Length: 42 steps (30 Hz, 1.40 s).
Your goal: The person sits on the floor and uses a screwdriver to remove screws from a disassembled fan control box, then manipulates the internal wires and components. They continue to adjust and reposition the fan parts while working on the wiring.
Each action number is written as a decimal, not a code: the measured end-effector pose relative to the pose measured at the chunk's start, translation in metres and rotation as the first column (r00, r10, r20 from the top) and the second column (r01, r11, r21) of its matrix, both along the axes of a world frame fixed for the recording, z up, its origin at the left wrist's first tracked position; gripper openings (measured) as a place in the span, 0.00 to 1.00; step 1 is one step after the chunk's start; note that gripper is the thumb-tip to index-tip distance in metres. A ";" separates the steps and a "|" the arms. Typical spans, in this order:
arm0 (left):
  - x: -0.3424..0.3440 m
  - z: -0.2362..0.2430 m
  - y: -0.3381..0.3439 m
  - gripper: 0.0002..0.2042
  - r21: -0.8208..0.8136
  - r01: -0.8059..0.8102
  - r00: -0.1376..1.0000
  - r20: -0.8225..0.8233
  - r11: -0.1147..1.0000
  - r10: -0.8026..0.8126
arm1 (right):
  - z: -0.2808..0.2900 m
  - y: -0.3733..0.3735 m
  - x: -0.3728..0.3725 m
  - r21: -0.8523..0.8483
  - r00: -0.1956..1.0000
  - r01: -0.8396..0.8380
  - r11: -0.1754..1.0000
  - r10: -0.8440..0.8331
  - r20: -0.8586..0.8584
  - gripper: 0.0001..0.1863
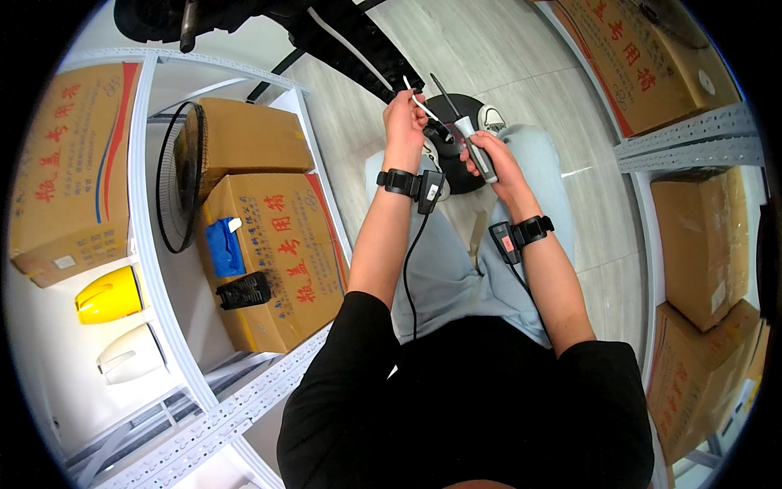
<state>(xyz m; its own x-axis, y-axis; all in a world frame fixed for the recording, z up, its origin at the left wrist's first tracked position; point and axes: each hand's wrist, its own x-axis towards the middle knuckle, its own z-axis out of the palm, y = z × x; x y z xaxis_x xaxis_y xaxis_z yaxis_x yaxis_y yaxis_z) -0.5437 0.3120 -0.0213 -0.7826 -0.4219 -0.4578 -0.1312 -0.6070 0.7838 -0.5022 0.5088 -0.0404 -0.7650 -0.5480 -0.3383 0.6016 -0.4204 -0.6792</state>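
My right hand [498, 163] is wrapped round the grey handle of a screwdriver [467, 130], its dark shaft pointing up and away from me. To its left, my left hand [404, 122] has its fingers pinched on a thin white cord or strip [419, 104]. One end of the cord runs toward small black and white parts [441, 130] between my hands, too small to make out. Below my hands is a black round base [466, 181] on the floor, by my shoes. A long black part with a white line [346, 49] reaches down toward my left hand.
White metal shelving [175, 318] stands on my left, with cardboard boxes [273, 261], a fan grille [177, 175], a blue cloth-like item [225, 247], a yellow shell [110, 295] and a white shell [132, 355]. More boxes [700, 244] fill shelves on my right. Black cables hang from both wrist straps.
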 end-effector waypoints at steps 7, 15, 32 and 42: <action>0.021 -0.005 -0.006 0.07 -0.434 -0.245 0.963 -0.214 0.867 0.165 | 0.006 0.004 -0.002 -0.011 0.998 0.060 0.998 -0.060 -0.031 0.09; 0.007 -0.018 -0.017 0.08 -0.638 -0.121 0.993 -0.089 0.760 0.083 | 0.001 0.003 -0.004 -0.098 0.997 0.079 0.992 -0.078 0.012 0.09; 0.020 0.013 0.001 0.10 -0.373 0.160 0.987 0.061 0.914 -0.148 | 0.002 -0.010 -0.015 -0.012 0.980 0.171 0.985 -0.171 -0.101 0.13; 0.020 0.018 0.009 0.08 -0.297 0.243 0.969 0.039 0.923 -0.243 | 0.001 -0.044 -0.067 0.252 0.949 0.139 0.958 -0.057 -0.309 0.20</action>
